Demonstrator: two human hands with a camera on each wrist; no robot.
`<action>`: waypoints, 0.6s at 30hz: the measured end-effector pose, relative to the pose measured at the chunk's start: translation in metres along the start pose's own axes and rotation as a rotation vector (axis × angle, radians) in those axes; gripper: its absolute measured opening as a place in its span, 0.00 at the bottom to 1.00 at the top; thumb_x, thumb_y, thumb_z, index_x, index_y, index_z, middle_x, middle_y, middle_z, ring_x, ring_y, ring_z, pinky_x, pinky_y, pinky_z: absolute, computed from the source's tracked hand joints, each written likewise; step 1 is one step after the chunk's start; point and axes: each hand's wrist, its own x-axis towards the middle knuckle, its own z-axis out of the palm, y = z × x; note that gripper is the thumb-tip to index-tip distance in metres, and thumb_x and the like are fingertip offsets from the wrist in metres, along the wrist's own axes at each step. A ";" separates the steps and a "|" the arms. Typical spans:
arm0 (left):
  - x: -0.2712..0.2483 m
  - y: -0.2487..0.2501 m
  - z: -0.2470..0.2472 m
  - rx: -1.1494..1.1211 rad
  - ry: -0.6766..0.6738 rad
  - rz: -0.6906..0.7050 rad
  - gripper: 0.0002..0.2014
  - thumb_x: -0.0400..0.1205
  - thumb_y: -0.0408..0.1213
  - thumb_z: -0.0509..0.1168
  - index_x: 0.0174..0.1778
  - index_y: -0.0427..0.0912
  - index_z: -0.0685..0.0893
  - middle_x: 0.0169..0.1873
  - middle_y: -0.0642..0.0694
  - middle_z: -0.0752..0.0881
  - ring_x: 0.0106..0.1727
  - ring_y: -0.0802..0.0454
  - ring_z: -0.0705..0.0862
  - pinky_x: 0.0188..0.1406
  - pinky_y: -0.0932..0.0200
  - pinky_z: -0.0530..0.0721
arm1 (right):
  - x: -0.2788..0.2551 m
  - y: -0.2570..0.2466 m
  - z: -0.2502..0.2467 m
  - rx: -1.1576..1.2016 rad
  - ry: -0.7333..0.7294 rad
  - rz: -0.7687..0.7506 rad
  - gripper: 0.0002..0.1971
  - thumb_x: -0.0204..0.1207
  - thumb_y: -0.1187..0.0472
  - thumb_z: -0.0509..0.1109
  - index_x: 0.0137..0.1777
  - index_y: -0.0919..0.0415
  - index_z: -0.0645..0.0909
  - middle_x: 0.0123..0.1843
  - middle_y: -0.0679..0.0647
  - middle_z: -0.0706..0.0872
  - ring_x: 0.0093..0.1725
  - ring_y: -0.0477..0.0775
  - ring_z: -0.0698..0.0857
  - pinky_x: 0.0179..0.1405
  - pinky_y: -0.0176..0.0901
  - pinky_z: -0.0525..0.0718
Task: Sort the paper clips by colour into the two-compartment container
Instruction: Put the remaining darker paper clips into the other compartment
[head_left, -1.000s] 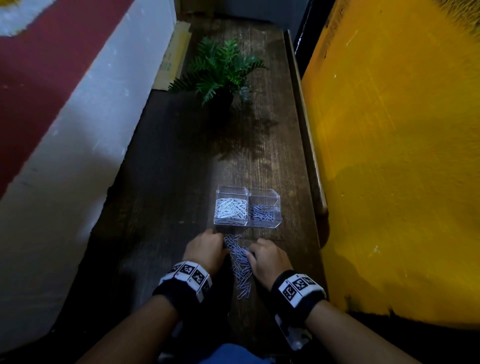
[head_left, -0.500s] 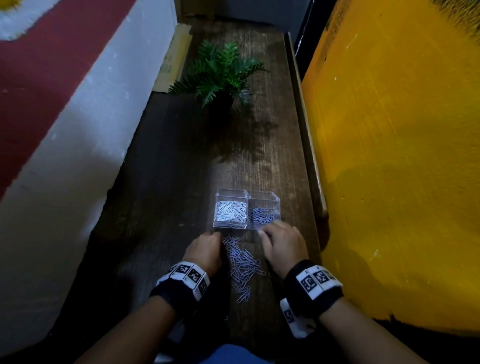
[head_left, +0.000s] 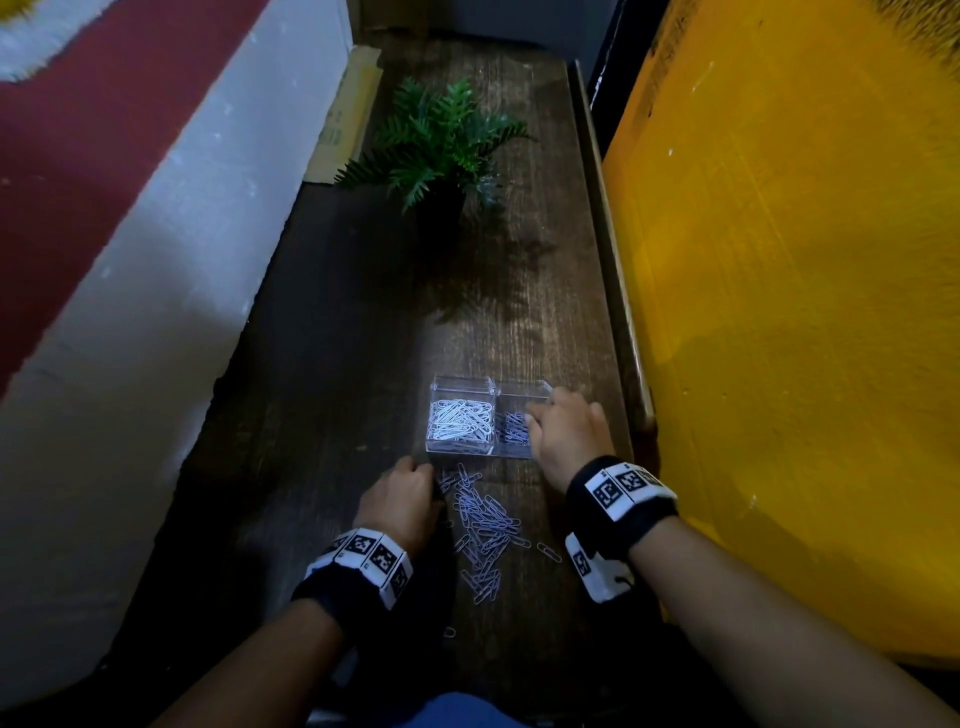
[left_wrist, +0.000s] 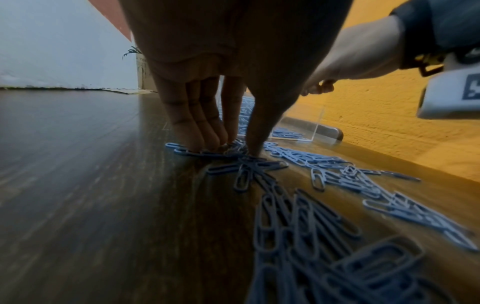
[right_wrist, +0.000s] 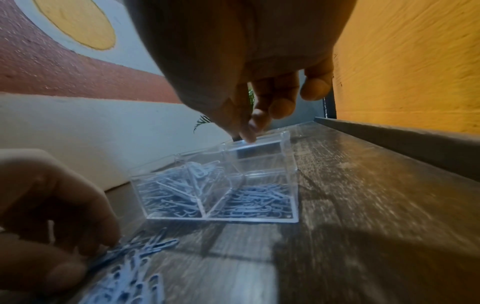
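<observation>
Dark wooden tabletop, narrow, with a white-and-red painted wall on the left and a yellow wall tight on the right. Green fern in a dark pot stands at the far end, well apart from the work area; a piece of flat cardboard leans by the left wall beside it.

Clear plastic 2-compartment container sits mid-table: white paper clips in the left compartment, blue paper clips in the right. Loose pile of blue paper clips lies on the table just in front of it, between the 2 wrists; 1 stray clip lies off to the right.

Left hand is at the pile's left edge, fingers and thumb brought together, tips pressed down on clips, pinching there. Right hand hovers over the right compartment, fingers loosely curled with the tips bunched above the container wall; cannot tell if it holds a clip.
</observation>
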 end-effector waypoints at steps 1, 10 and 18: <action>0.000 -0.001 0.000 0.011 0.004 0.004 0.15 0.82 0.45 0.63 0.63 0.46 0.78 0.59 0.48 0.77 0.56 0.49 0.79 0.55 0.53 0.81 | -0.004 -0.001 -0.001 0.029 0.026 -0.016 0.15 0.83 0.52 0.58 0.59 0.53 0.83 0.52 0.50 0.80 0.52 0.51 0.76 0.57 0.49 0.73; 0.000 -0.006 0.000 0.091 0.011 0.090 0.10 0.83 0.38 0.62 0.60 0.46 0.80 0.55 0.47 0.80 0.55 0.48 0.81 0.53 0.54 0.81 | -0.078 -0.014 0.035 0.100 -0.132 -0.165 0.17 0.79 0.45 0.64 0.63 0.51 0.80 0.54 0.46 0.79 0.53 0.45 0.75 0.56 0.40 0.70; -0.003 -0.004 -0.005 0.052 0.059 0.175 0.10 0.84 0.40 0.61 0.60 0.48 0.81 0.55 0.50 0.81 0.51 0.52 0.81 0.50 0.60 0.79 | -0.075 -0.013 0.051 -0.027 -0.154 -0.171 0.08 0.60 0.50 0.83 0.34 0.49 0.87 0.35 0.44 0.81 0.35 0.47 0.80 0.35 0.40 0.77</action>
